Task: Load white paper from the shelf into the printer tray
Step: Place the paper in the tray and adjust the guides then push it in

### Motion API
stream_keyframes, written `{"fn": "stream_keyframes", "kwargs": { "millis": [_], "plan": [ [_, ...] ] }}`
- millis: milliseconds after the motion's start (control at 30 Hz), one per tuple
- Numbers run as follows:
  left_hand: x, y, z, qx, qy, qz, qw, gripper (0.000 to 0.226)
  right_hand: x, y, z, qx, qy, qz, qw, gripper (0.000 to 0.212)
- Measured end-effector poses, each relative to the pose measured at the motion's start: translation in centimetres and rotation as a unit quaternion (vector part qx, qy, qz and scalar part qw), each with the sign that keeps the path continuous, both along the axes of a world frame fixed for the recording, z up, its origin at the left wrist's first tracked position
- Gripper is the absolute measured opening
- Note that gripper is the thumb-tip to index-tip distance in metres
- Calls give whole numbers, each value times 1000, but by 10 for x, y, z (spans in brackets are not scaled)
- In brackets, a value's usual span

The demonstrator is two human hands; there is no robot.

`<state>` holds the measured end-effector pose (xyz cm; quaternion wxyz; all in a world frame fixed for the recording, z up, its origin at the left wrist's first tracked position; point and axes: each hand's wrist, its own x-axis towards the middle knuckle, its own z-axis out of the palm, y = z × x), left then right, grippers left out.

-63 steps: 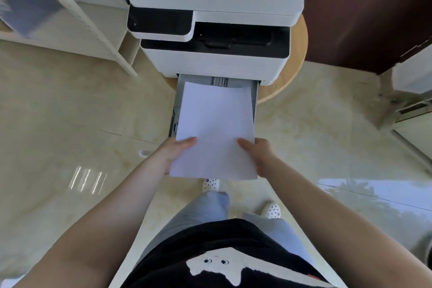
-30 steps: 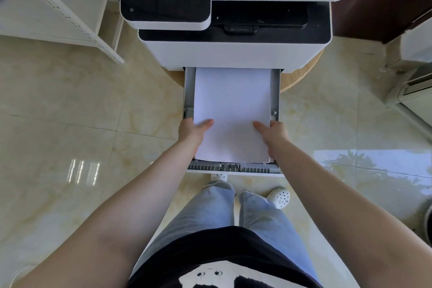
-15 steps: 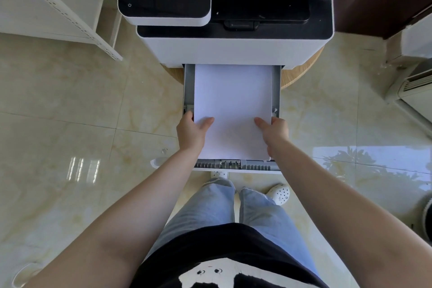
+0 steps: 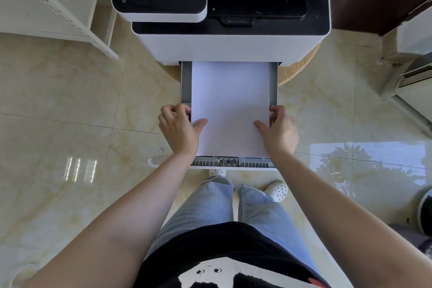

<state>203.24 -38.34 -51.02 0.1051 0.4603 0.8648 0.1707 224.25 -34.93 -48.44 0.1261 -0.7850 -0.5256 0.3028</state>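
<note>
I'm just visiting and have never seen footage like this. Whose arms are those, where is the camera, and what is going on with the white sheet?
No robot is at work here: these are a person's two bare arms. The single camera sits on the person's head and looks forward and down, so you see their own arms, legs and shoes from above.

In front stands a white printer on a round wooden stand. Its grey paper tray is pulled out toward the person, and white paper lies flat inside it.

The left hand and the right hand sit at the tray's two sides. Each thumb rests on the paper while the fingers curl at the tray's side walls. Neither hand lifts anything. A white shelf stands to the left.
</note>
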Motion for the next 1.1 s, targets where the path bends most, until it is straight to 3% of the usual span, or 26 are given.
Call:
{"fn": "stream_keyframes", "kwargs": {
  "millis": [67, 200, 367, 500, 733, 1100],
  "plan": [
    [-1, 1, -1, -5, -16, 12, 1000, 66, 1, -8, -5, 32, -71, 0, 997, 72],
    [1, -2, -1, -42, -88, 27, 995, 102, -4, -16, -12, -72, 6, -31, 997, 121],
    [6, -21, 2, -149, -143, -33, 978, 149, -10, -28, -12, -135, 13, 10, 991, 146],
    [12, -28, 2, -197, -114, -67, 971, 160, -11, -37, -15, -144, -3, 25, 989, 151],
    [17, -31, 1, -162, -47, -79, 983, 156, -15, -39, -20, -125, -44, 30, 991, 155],
    [-1, -33, 3, -158, -79, -124, 976, 157, 0, -37, -19, -122, 1, 51, 991, 152]
  ]
}}
